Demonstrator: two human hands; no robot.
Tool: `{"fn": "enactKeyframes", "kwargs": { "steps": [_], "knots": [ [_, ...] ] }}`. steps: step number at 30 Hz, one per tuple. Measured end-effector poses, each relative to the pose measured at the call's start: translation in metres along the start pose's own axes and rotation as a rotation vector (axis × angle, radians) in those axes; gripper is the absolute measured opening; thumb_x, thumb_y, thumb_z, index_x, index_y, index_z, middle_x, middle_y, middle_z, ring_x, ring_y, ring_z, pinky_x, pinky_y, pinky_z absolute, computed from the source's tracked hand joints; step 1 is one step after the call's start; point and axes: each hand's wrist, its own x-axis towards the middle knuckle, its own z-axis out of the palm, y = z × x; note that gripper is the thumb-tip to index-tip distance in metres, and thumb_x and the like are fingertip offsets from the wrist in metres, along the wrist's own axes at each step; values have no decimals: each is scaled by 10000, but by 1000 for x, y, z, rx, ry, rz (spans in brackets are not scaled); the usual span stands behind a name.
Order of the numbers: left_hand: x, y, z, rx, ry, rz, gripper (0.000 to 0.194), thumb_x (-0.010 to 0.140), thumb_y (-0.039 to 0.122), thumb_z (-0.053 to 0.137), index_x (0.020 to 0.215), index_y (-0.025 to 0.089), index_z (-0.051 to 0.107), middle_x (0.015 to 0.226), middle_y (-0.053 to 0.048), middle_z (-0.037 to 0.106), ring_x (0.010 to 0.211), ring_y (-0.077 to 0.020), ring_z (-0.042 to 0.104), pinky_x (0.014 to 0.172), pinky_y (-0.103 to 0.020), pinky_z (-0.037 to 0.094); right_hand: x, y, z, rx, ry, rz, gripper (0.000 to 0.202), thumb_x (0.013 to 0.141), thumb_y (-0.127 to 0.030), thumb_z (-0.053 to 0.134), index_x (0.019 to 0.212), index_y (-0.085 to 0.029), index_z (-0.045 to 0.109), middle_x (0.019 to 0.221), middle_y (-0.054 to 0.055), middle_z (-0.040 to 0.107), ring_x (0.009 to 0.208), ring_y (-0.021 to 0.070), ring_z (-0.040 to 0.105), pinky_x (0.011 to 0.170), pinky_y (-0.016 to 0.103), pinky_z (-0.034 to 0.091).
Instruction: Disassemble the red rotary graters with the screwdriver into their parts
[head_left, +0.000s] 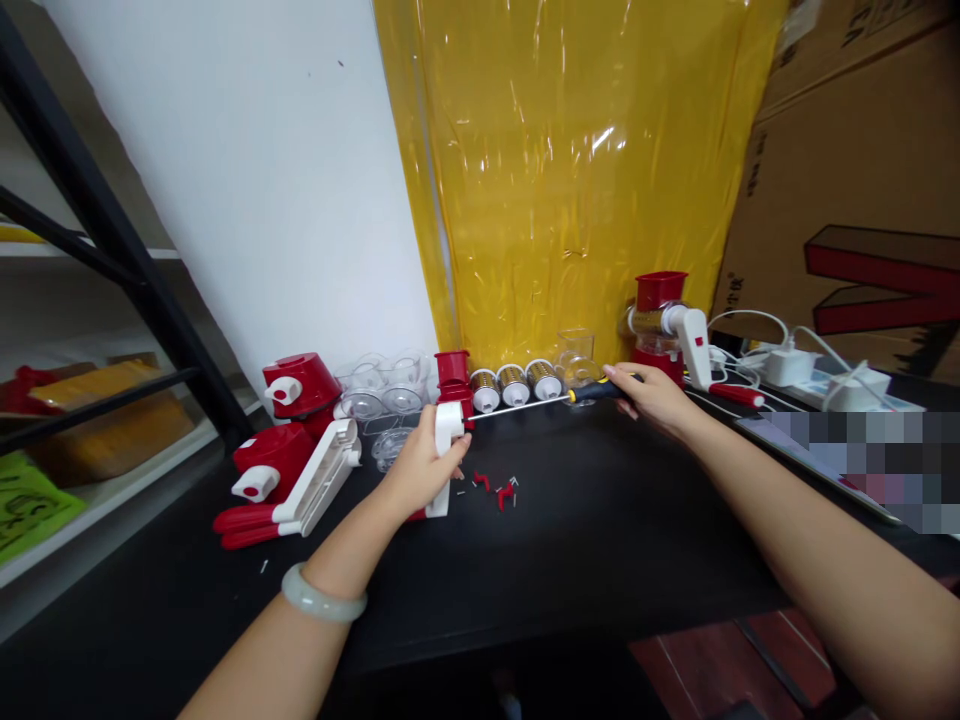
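My left hand [426,458] is closed around a white crank handle [450,420], whose lower end and a bit of red show below my fingers. In my right hand [651,398] is a long-shafted screwdriver [589,392] with a black and yellow handle. Its shaft runs leftward, and the tip meets the end of the white crank handle; whether it sits in a screw is too small to tell. Below, on the black table [570,570], lie small red plastic pieces [505,494] and several tiny screws [514,482].
At left stand red grater bodies [302,385] beside more white crank handles [322,475] with red grips. Metal grater drums [514,385] and clear plastic parts [405,400] line the back. An assembled rotary grater [660,320] stands at right, near a power strip [847,385] with cables.
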Motion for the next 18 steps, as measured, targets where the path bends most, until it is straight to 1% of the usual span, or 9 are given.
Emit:
{"fn": "enactKeyframes", "kwargs": {
  "steps": [6, 13, 18],
  "knots": [
    [0, -2, 1, -19, 13, 8, 312, 775, 402, 668, 946, 235, 467, 748, 11, 668, 502, -202, 662, 514, -291, 486, 0, 0, 0, 28, -25, -11, 493, 769, -661, 619, 629, -200, 518, 431, -52, 468, 383, 82, 382, 437, 241, 274],
    [-1, -3, 1, -55, 2, -1, 331, 775, 422, 671, 960, 237, 468, 731, 16, 649, 497, -201, 655, 477, -285, 481, 0, 1, -1, 36, -32, -10, 492, 765, -663, 619, 629, -202, 512, 450, -40, 485, 395, 86, 396, 429, 239, 269],
    [0, -5, 1, -58, -6, -20, 353, 782, 430, 661, 993, 230, 461, 695, 27, 640, 484, -200, 651, 486, -289, 484, 0, 1, -1, 44, -47, -41, 466, 786, -619, 630, 638, -199, 493, 472, -43, 494, 416, 80, 403, 452, 233, 273]
  ]
}}
